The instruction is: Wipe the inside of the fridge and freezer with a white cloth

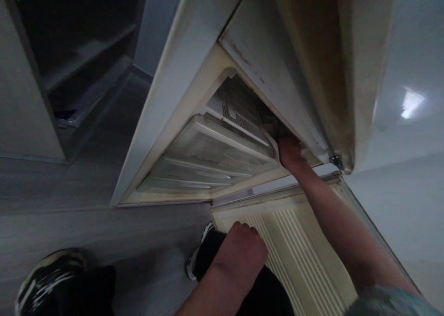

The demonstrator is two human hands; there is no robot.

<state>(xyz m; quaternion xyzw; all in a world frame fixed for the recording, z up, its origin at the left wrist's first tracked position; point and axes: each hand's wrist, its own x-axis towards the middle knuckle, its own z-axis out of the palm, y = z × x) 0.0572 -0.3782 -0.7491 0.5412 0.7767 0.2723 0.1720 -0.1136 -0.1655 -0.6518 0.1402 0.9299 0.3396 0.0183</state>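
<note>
Head view: the right hand [290, 150] reaches inside the refrigerator [163, 98] by the right corner of a drawer [222, 145], fingers hidden, state untellable. Left hand [244, 251] has fingers curled.

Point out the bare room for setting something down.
Bare floor lies between the shelf cabinet and refrigerator, and between the shoe at lower left and the open door. Crowded: the compartment's hinge end, where the right hand reaches in beside the drawers.

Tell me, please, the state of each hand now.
Left hand: closed in a fist, nothing visible in it.
Right hand: inside the open refrigerator; fingers hidden, grip cannot be told.
</note>
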